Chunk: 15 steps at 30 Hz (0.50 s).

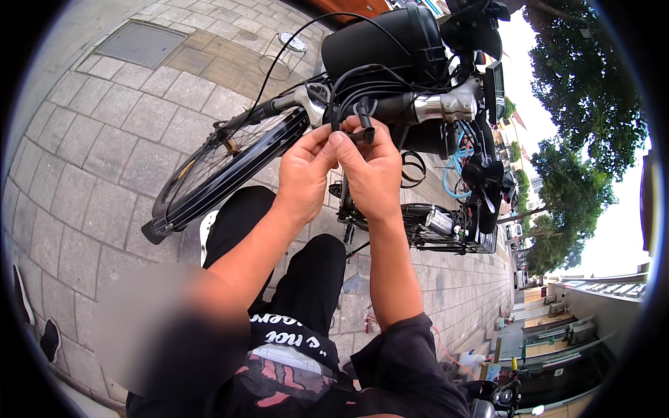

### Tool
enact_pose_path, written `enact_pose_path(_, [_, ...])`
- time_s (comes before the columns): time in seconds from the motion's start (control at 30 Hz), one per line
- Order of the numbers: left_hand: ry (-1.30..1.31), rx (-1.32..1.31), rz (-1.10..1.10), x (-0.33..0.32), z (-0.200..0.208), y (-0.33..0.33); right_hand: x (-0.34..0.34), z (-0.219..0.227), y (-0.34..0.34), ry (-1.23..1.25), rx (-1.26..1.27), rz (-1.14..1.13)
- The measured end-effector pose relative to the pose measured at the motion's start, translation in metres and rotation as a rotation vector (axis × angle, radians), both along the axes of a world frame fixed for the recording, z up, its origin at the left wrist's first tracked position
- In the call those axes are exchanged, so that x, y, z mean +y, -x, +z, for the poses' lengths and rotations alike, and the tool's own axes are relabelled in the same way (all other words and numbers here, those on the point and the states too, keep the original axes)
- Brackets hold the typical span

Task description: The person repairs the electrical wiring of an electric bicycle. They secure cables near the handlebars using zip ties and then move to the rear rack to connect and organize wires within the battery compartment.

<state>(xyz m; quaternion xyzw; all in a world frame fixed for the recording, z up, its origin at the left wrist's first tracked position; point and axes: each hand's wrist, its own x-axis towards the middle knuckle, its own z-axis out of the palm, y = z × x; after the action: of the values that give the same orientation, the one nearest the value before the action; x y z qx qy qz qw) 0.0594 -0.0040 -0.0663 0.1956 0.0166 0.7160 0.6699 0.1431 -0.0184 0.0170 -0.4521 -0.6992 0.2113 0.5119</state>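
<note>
A bicycle with black fenders stands in front of me, its front wheel (202, 164) at left. Black cables (339, 94) loop down by its head tube to my fingertips. My left hand (304, 174) is closed in a pinch on the cables. Thumb to thumb with it, my right hand (373, 174) pinches the same cables. A short black piece (364, 134) shows across my right fingers; its kind is unclear. Just above my hands are the silver fork crown (313, 101) and the silver stem (446, 106).
A black cylindrical bag (373, 45) sits over the front of the bicycle. Its rear rack (453, 240) extends to the right. My knees (313, 272) are below the frame. Paving slabs (90, 188) cover the ground. Another person's shoe (50, 340) is at lower left.
</note>
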Motion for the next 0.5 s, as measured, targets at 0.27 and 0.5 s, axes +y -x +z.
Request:
enact_pose_path(0.27, [-0.03, 0.042, 0.128, 0.003, -0.007, -0.006, 0.005, 0.029, 0.028, -0.356, -0.415, 0.048])
enact_pose_path(0.5, [0.062, -0.038, -0.01, 0.01, -0.014, 0.003, 0.017, 0.032, 0.049, -0.328, -0.671, 0.226])
